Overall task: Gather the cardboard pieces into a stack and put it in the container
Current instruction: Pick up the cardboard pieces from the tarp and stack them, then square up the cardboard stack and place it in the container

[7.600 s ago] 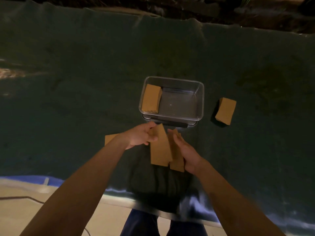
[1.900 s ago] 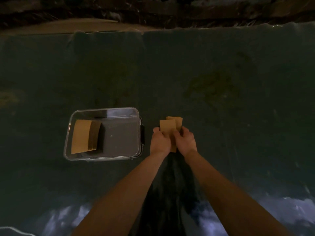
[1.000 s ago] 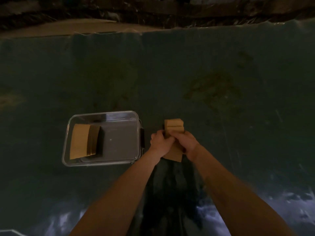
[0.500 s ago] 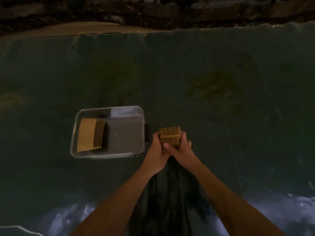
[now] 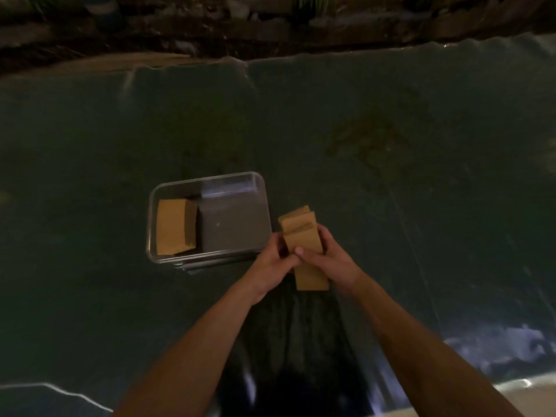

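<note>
A stack of brown cardboard pieces [image 5: 301, 233] sits between both hands just right of the clear plastic container [image 5: 258, 188]. My left hand [image 5: 270, 263] grips its left side and my right hand [image 5: 326, 257] wraps its right side, thumb across the top piece. The pieces are fanned slightly, with the lowest one sticking out toward me. Inside the container, a second cardboard stack [image 5: 174, 225] lies against the left wall; the right half of the container floor is bare.
Everything rests on a dark green cloth [image 5: 391, 176] covering the table. Beyond its far edge lie soil, stones and plants [image 5: 210, 25]. The near edge of the cloth [image 5: 451, 365] runs at the lower right, with pale floor below.
The stack has tilted flatter, its broad face now showing instead of its edge. Both hands stayed wrapped on it, right of the container.
</note>
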The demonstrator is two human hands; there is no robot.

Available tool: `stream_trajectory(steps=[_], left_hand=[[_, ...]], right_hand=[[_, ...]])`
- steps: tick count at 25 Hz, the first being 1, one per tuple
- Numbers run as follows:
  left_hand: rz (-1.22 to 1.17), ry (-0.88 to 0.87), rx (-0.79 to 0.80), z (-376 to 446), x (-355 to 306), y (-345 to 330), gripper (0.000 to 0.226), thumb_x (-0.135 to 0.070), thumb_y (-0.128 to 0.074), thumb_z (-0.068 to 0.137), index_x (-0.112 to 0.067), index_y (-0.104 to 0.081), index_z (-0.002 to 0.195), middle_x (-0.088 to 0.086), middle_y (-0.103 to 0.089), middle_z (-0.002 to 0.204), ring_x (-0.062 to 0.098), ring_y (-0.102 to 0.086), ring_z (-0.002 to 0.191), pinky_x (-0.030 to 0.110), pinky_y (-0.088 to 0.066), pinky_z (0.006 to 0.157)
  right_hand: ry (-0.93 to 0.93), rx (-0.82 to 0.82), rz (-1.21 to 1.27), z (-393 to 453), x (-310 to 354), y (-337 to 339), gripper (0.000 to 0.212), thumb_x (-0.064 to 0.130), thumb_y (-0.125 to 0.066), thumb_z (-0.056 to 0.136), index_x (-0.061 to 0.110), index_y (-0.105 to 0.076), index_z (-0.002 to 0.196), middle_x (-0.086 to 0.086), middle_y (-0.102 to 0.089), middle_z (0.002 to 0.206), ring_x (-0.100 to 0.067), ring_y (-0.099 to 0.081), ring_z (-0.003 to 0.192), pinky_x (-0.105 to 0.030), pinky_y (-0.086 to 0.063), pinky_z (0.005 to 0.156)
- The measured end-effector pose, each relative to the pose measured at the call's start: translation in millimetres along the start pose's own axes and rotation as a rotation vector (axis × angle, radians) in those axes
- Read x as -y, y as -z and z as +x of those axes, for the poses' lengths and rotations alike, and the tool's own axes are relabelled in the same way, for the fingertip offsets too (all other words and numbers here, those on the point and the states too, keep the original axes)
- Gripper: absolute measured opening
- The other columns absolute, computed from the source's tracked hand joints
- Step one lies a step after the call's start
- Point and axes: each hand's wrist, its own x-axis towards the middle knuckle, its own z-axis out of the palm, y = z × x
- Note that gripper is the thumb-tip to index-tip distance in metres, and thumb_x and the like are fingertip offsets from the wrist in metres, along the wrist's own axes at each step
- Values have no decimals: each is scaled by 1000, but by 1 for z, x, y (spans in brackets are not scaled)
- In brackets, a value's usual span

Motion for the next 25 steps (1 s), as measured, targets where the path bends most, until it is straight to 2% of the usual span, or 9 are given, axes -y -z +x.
stream_trajectory(steps=[3, 8, 11, 13, 16, 18, 20, 22, 25], left_hand=[[-36, -9, 35, -27, 12, 11, 65, -31, -74, 82, -28, -41, 139, -4, -60, 133, 13, -56, 124, 43, -46, 107], [-40, -36, 24, -70, 39, 17, 77, -32, -80, 73, -27, -42, 139, -1, -62, 133, 13, -59, 123, 39, -46, 107], [43, -72, -20, -101, 59, 21, 71, -36, -83, 67, -37, -50, 130, 5, -61, 132, 16, -61, 118, 39, -49, 103], [50, -106, -80, -123, 68, 28, 65, -30, -84, 68, -37, -53, 125, 4, -65, 127, 18, -63, 116, 41, -50, 103], [104, -176, -183, -150, 71, 43, 61, -9, -78, 80, -36, -48, 126, -5, -66, 122, 14, -63, 115, 34, -51, 99], [222, -234, -263, -166, 73, 57, 59, -11, -74, 84, -46, -44, 120, -8, -65, 122, 11, -64, 113, 37, -51, 100], [390, -275, -314, -176, 77, 70, 53, -13, -69, 87, -50, -42, 114, -8, -64, 123, 11, -64, 113, 39, -51, 99], [549, -297, -370, -182, 83, 84, 51, -12, -65, 89, -41, -40, 122, -7, -63, 123, 13, -63, 112, 36, -51, 97], [600, -296, -417, -186, 95, 105, 49, -11, -64, 90, -25, -40, 130, -5, -63, 125, 13, -61, 114, 30, -49, 96]], right_hand=[[-11, 45, -21, -19, 2, -22, 49, 19, -76, 84, 32, -48, 123, -1, -66, 118, -16, -65, 108, -32, -57, 88], [80, 16, -316, -47, -13, -46, 45, 27, -80, 81, 27, -54, 118, 5, -69, 110, -12, -66, 102, -28, -54, 86], [142, 31, -562, -67, -23, -61, 48, 37, -79, 79, 29, -53, 117, 10, -68, 105, -9, -66, 97, -29, -54, 84], [203, 38, -666, -78, -29, -79, 51, 39, -79, 78, 27, -52, 120, 8, -68, 106, -11, -66, 96, -31, -55, 84], [244, 64, -515, -91, -40, -108, 44, 28, -81, 79, 35, -52, 112, 14, -69, 103, -1, -66, 95, -20, -54, 82], [271, 82, -421, -94, -48, -128, 48, 19, -81, 79, 43, -52, 110, 15, -69, 108, 3, -65, 102, -15, -51, 87], [281, 95, -358, -93, -53, -147, 50, 12, -80, 80, 38, -53, 113, 14, -69, 110, 9, -64, 101, -8, -48, 85], [273, 90, -303, -88, -58, -164, 50, 7, -80, 80, 29, -54, 117, 13, -68, 110, 12, -64, 98, -4, -46, 82], [257, 90, -281, -75, -72, -190, 52, 7, -80, 79, 34, -52, 114, 13, -68, 110, 12, -64, 100, -4, -46, 83]])
